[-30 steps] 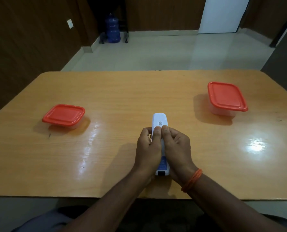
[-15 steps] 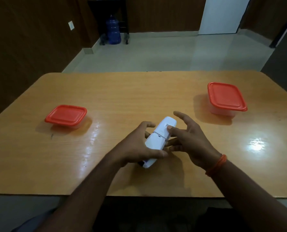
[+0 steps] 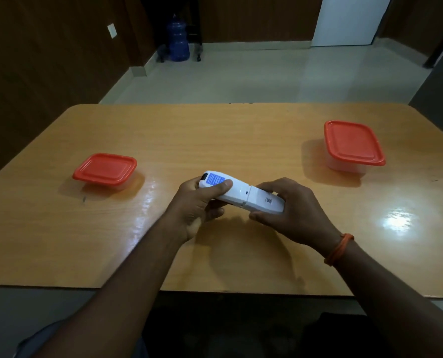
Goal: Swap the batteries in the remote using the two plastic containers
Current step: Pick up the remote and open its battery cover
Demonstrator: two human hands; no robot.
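A white remote (image 3: 241, 193) with a blue label lies crosswise above the table, back side up, held at both ends. My left hand (image 3: 198, 206) grips the labelled left end, thumb across the top. My right hand (image 3: 292, 213) wraps the right end, where the back cover section shows a seam against the body. A shallow clear container with a red lid (image 3: 104, 169) stands at the left. A taller clear container with a red lid (image 3: 352, 146) stands at the right. Both lids are on. No batteries show.
The wooden table (image 3: 215, 135) has a glossy top with light glare at the right. Its near edge runs just below my forearms. Beyond the table lies tiled floor, with a blue water jug (image 3: 177, 41) by the far wall.
The remote turned from pointing away from me to lying crosswise, labelled end now at the left. My right hand, open half a second ago, has closed on the right end.
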